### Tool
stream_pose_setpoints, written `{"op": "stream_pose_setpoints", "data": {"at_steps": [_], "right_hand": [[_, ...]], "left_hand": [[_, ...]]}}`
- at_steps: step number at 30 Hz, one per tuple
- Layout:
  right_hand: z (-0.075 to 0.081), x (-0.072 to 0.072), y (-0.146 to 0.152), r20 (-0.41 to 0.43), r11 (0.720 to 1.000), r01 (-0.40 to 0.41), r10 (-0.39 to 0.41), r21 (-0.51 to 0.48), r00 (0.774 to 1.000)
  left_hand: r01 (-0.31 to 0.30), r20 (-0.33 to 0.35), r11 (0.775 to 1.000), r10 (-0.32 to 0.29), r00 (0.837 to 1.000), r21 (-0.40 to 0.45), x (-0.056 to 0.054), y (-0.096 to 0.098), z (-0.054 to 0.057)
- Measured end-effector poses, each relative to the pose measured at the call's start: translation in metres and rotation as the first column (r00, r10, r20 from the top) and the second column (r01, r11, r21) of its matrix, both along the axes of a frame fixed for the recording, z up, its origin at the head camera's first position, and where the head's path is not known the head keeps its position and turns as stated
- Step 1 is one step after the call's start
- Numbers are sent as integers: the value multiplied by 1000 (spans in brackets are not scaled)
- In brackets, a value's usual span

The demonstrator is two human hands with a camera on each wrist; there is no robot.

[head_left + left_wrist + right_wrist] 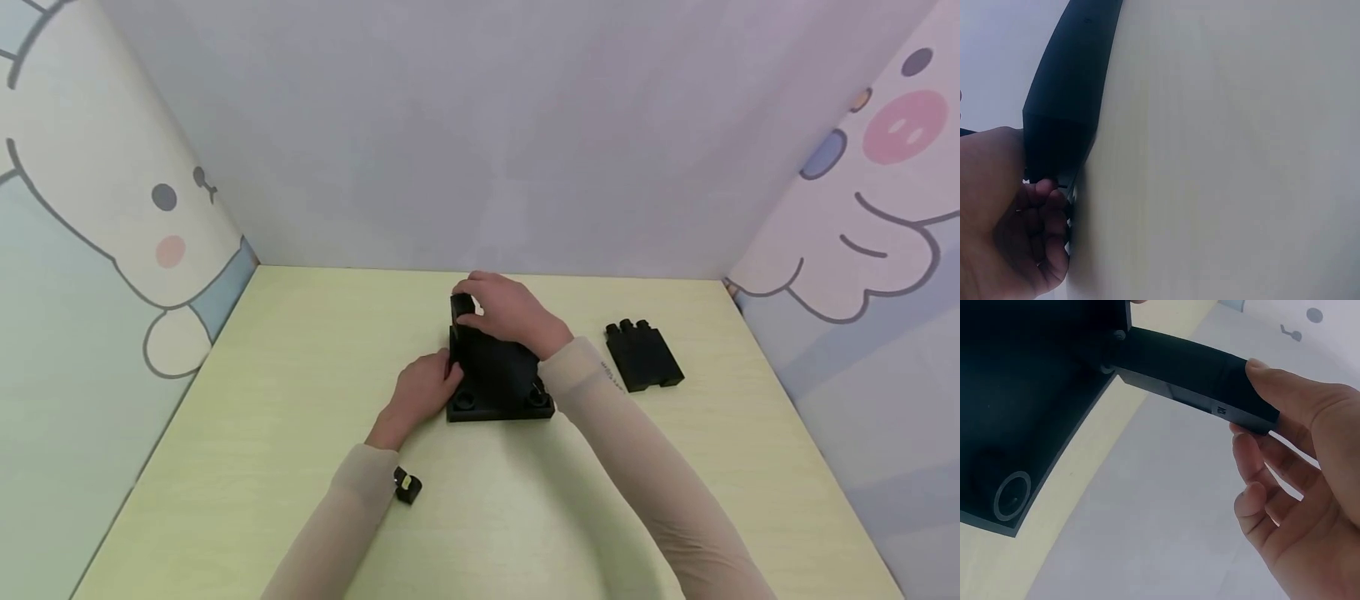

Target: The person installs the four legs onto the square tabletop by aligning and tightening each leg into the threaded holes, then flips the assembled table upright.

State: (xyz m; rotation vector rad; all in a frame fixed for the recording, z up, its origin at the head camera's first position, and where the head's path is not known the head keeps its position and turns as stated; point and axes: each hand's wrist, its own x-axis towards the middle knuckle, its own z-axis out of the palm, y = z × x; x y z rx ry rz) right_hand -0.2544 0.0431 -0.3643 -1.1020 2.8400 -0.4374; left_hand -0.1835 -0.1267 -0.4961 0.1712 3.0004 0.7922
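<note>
A black square plastic base (495,367) with round ring sockets at its corners lies on the table. My left hand (420,387) grips its left edge, thumb on top; in the left wrist view its fingers (1054,231) curl under the dark side wall (1066,81). At the back left corner a black rectangular bar (1191,375) stands up from the base. My right hand (510,308) pinches the bar's free end between thumb and fingers, reaching over the base. In the right wrist view the bar's other end meets the corner, beside a ring socket (1012,495).
Right of the base lies a flat black panel (645,357) with several knobs along its far edge. A small black piece with a yellow mark (408,486) lies by the left sleeve. Walls printed with cartoon animals (168,200) enclose the pale table (300,333).
</note>
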Motion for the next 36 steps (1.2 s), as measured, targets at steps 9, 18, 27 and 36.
{"op": "stream_pose_setpoints", "data": {"at_steps": [9, 18, 27, 36], "right_hand": [[-6, 0, -3, -67, 998, 68, -68, -12, 995], [-16, -2, -7, -126, 993, 117, -120, -33, 985], [-14, -2, -9, -41, 986, 161, -162, -37, 986], [-6, -2, -2, -53, 996, 87, -87, 0, 995]], "left_hand": [[5, -2, 1000, -5, 1000, -6, 0, -1, -1], [7, -14, 1000, -7, 1000, -3, 0, 0, -1], [18, -28, 1000, -17, 999, 14, 1, -1, -1], [11, -28, 1000, -11, 1000, -2, -1, -1, -2]]}}
